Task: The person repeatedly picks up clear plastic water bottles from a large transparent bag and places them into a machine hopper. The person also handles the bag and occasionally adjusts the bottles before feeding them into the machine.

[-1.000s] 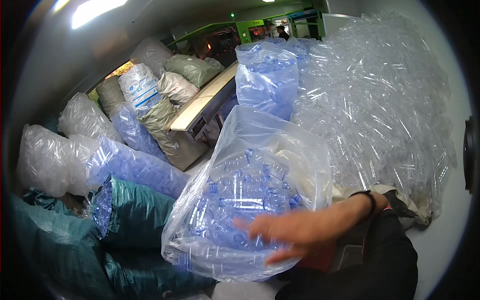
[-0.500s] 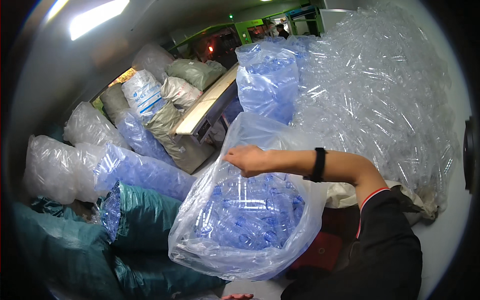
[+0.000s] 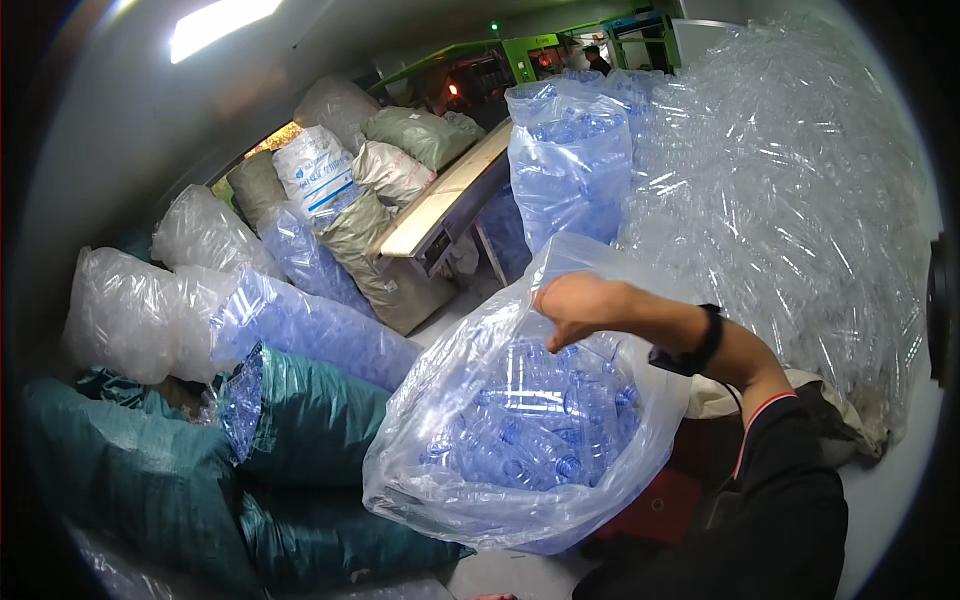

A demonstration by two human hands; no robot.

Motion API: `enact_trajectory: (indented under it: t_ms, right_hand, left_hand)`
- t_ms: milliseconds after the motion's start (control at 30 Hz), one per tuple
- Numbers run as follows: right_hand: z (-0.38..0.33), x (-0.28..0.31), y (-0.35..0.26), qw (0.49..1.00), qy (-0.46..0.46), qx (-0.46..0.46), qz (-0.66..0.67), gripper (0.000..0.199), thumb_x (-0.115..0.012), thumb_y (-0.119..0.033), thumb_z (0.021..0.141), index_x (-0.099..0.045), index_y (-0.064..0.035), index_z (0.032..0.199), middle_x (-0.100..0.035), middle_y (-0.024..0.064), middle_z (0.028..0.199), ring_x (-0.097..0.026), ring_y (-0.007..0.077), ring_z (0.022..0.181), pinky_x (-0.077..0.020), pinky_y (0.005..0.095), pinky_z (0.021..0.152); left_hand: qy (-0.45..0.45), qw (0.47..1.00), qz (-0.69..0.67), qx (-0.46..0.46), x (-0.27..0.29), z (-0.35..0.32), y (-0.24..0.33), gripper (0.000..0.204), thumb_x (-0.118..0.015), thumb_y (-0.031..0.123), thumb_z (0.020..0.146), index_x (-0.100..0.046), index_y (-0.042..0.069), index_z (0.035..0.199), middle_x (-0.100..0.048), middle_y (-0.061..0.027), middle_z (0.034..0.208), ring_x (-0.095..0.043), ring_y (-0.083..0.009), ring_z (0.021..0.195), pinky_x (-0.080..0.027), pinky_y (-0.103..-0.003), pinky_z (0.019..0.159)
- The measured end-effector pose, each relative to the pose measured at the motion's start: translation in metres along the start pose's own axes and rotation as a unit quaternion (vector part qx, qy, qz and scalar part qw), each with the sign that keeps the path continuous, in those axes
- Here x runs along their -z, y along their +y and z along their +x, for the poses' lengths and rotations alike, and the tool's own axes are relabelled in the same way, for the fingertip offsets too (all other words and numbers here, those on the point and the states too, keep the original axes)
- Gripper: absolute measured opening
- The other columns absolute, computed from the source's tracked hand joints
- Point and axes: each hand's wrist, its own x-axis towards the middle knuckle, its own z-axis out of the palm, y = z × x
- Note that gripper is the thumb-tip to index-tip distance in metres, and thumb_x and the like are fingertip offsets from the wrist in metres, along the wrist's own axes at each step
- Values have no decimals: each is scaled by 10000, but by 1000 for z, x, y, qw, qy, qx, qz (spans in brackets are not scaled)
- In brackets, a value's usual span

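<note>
A large clear plastic bag (image 3: pixel 415 400) stands before me with its mouth wide. Inside it lie many pale-blue, see-through plastic bottles (image 3: pixel 540 430). My right hand (image 3: pixel 580 303) is closed on the far part of the bag's rim, with the arm reaching across from the right and a black band on the wrist. Of my left hand (image 3: pixel 496 597), only a sliver shows at the lower edge, below the near side of the bag; its fingers are out of sight.
A heap of clear bottles (image 3: pixel 780 190) rises on the right. Beyond my bag stands another full bag (image 3: pixel 570 170), beside a long light-topped table (image 3: pixel 450 190). Stuffed clear bags (image 3: pixel 130 310) and dark green sacks (image 3: pixel 130 480) crowd the left. A red object (image 3: pixel 655 505) lies low at right.
My right hand has shifted in its hold on the rim, turning at the wrist, and the bag's far edge sits bunched under it. The whole view has swung slightly left.
</note>
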Motion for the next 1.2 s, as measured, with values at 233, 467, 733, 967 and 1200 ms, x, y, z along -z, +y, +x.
enact_trajectory:
  t_ms: [233, 467, 733, 967, 1200]
  right_hand:
    - [-155, 8, -60, 861, -70, 239, 445, 755, -638, -436, 1002, -290, -6, 1515, -669, 193, 1114, -691, 319, 1033, -537, 420, 876]
    - [-180, -63, -191, 825, 260, 355, 355, 389, -647, -236, 1017, -625, 52, 1277, -636, 249, 1232, -614, 377, 1150, -488, 448, 967]
    - [-25, -26, -110, 837, 397, 371, -68, 437, -612, -137, 920, -578, -101, 1354, -597, 150, 1265, -555, 308, 1247, -451, 476, 1032]
    - [150, 67, -105, 911, 366, 135, -136, 115, -622, -89, 849, -718, -29, 828, -683, 149, 1008, -710, 299, 1030, -592, 436, 803]
    - [240, 90, -141, 820, 548, 162, 43, 358, -577, -77, 889, -588, -20, 1242, -653, 236, 1128, -701, 387, 1023, -584, 484, 833]
  left_hand:
    - [-142, 986, -11, -85, -34, 49, 12, 762, -807, 340, 861, -410, -12, 1409, -558, -208, 1287, -594, -330, 1147, -511, -484, 993]
    - [-150, 987, -16, -49, -58, 53, 23, 759, -813, 335, 851, -420, -6, 1403, -554, -213, 1293, -588, -337, 1155, -509, -489, 994]
    - [-128, 990, 2, -51, -46, 42, 25, 755, -821, 330, 839, -432, 0, 1396, -549, -219, 1301, -582, -345, 1164, -507, -495, 995]
    - [-96, 994, 28, -43, -38, 37, 31, 752, -827, 325, 828, -442, 5, 1389, -545, -224, 1307, -576, -352, 1172, -506, -500, 996]
    - [-74, 995, 55, -23, -34, 35, 32, 749, -833, 321, 817, -452, 10, 1383, -541, -229, 1313, -571, -360, 1180, -504, -505, 996]
